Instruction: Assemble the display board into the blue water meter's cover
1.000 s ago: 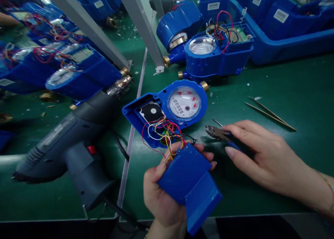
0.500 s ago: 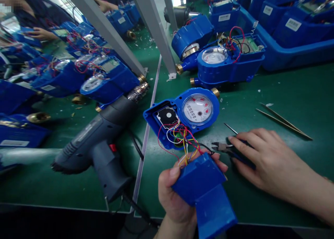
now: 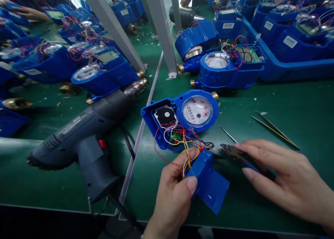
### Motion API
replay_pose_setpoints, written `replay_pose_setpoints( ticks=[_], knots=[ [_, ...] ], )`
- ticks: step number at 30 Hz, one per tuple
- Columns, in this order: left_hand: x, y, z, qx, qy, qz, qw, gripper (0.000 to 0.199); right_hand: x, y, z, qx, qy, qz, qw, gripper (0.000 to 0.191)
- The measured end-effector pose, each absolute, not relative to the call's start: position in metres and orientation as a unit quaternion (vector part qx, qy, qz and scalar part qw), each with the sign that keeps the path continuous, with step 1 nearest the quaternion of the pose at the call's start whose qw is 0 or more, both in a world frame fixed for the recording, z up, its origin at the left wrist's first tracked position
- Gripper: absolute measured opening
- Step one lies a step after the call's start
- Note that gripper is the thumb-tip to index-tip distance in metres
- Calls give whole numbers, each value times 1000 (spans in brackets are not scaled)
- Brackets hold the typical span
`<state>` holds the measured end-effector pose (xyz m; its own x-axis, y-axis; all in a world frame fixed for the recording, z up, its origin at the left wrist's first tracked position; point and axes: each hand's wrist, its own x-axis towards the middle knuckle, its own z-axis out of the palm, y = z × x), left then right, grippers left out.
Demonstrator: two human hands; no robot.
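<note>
My left hand (image 3: 173, 193) grips a blue plastic housing (image 3: 200, 169) with a flat flap, thumb on its near side. Several coloured wires (image 3: 185, 141) run from that housing into the open compartment of a blue water meter (image 3: 180, 103), which lies on the bench with its dial up. Black wire ends stick out above the housing. Low over the bench, my right hand (image 3: 281, 176) is closed on a pair of cutting pliers (image 3: 232, 151), jaws pointing left toward the black wires but apart from them. A thin metal rod (image 3: 228, 134) lies just beyond my right fingers.
Tweezers (image 3: 278, 133) lie on the green bench at right. A heat gun (image 3: 86, 131) rests at left, beside more wired meters (image 3: 104, 75). Behind stand other meters (image 3: 219, 68), a grey metal post (image 3: 159, 33) and a loaded blue bin (image 3: 294, 68). Other people's hands (image 3: 31, 13) show at the back.
My left hand has turned the blue housing, so its thumb now lies over the near side. My right hand with the pliers has shifted slightly toward me, and the jaws are farther from the black wire.
</note>
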<state>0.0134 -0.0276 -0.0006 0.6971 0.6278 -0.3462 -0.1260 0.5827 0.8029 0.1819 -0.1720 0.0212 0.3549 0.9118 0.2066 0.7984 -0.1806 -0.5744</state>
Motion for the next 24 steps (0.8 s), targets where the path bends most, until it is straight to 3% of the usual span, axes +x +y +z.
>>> replay_pose_setpoints(
  ticks=[6,12,16,19,24],
  knots=[
    [10,-29,6,461,295,159,822,59,181,-156,24,-769,-571,28,287,37],
    [9,-21,3,631,278,175,702,49,175,-164,19,-764,-580,35,279,35],
    [4,-22,2,535,254,132,795,51,183,-174,12,-766,-581,59,268,32],
    [0,-24,2,470,233,101,845,57,195,-176,6,-787,-565,4,248,35],
    [1,-24,0,608,230,130,749,48,206,-175,-2,-802,-547,-10,241,38]
  ],
)
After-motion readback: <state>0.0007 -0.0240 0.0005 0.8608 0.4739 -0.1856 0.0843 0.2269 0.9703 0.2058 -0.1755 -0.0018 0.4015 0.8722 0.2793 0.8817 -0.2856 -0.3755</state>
